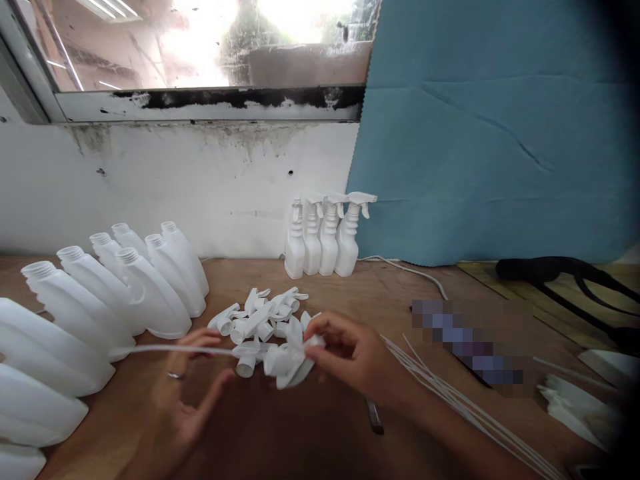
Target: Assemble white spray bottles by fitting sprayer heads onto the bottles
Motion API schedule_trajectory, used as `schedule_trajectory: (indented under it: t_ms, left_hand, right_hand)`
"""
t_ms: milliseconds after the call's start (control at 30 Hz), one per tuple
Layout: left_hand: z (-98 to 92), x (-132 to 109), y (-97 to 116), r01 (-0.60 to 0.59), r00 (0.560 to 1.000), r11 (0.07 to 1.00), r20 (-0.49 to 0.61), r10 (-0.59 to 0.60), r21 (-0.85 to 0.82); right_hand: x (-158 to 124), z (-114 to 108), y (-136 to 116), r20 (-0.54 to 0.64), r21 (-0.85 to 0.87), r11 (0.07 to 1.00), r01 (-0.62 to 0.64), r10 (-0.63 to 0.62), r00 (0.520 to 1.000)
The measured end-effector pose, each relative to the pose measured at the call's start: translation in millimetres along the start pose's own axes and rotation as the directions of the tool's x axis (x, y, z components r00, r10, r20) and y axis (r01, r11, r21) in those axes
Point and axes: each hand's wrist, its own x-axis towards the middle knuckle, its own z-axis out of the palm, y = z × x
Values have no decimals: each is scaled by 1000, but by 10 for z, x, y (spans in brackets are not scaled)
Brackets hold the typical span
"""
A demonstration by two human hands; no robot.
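The right hand (350,350) pinches a spray head (290,363) just in front of a pile of heads (257,323) on the table (395,287). The left hand (185,393) is spread, thumb apart from fingers, beside a tube (150,349) stretching leftward from the head; whether they touch, I cannot tell.

Grimy glass window (210,50), upper left of frame, lower bar patched black. Stained white wall (150,187) below. Large blue-green cloth sheet (475,133), upper right. Thin white cable (423,273), right of centre. Black curved strap-like object (555,268), right edge.
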Motion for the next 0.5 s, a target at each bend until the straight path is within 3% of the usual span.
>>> schedule_trajectory:
  t_ms: [33, 100, 133, 233, 300, 367, 500]
  left_hand:
    - [-84, 112, -58, -7, 991, 994, -132, 21, 105]
    - [-238, 324, -182, 153, 932, 958, -358, -59, 242]
    - [-297, 411, -245, 226, 906, 932, -413, -94, 283]
    - [-369, 554, -429, 446, 853, 825, -444, -274, 347]
    - [-340, 554, -531, 510, 835, 780, -423, -351, 361]
    - [-291, 509, -589, 491, 849, 783, -411, -331, 383]
    - [-227, 389, -548, 267, 918, 846, -389, -78, 462]
  right_hand:
    - [2, -87, -41, -76, 3, 999, 39, -39, 996]
    - [11, -275, -123, -239, -7, 990, 144, -141, 961]
    - [16, -366, -159, -314, 3, 980, 198, -187, 931]
    - [27, -575, -247, -494, 101, 930, 352, -260, 830]
    - [21, -655, -291, -567, 139, 903, 407, -264, 780]
    - [4, -704, -323, -615, 99, 902, 420, -276, 739]
    - [-28, -788, -358, -671, -106, 905, 412, -371, 642]
